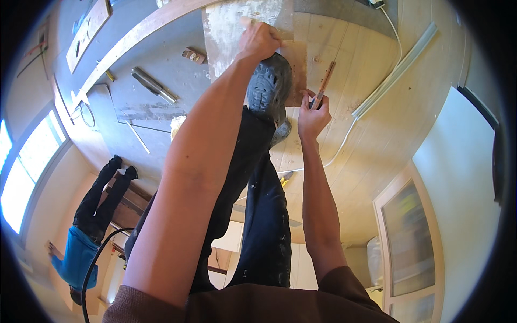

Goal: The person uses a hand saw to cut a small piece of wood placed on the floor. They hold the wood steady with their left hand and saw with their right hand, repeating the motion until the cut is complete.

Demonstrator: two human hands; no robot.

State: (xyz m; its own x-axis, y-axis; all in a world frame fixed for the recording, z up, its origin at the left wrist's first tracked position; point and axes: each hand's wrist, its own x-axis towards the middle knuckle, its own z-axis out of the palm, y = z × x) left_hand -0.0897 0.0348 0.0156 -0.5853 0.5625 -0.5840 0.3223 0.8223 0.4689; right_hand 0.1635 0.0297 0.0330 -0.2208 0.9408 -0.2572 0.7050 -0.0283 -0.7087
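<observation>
My left hand (260, 41) is closed at the upper edge of a thin brown sheet (295, 62), its fingers partly hidden. Under that hand and to its left is a flat panel (221, 40) smeared with whitish material. My grey shoe (266, 83) stands against the brown sheet, between my hands. My right hand (314, 117) is closed on a slim reddish-brown pen-shaped tool (326, 79), which points up and away. The thumb and fingertips of this hand are at the sheet's lower right corner; whether they pinch it, I cannot tell.
A metal cylindrical tool (153, 85) and a small wooden block (194, 55) lie at the left. A long curved-looking board (134, 40) crosses beyond them. White trunking (396, 72) and a cable (344, 137) run along the right. Another person (81, 247) stands far left.
</observation>
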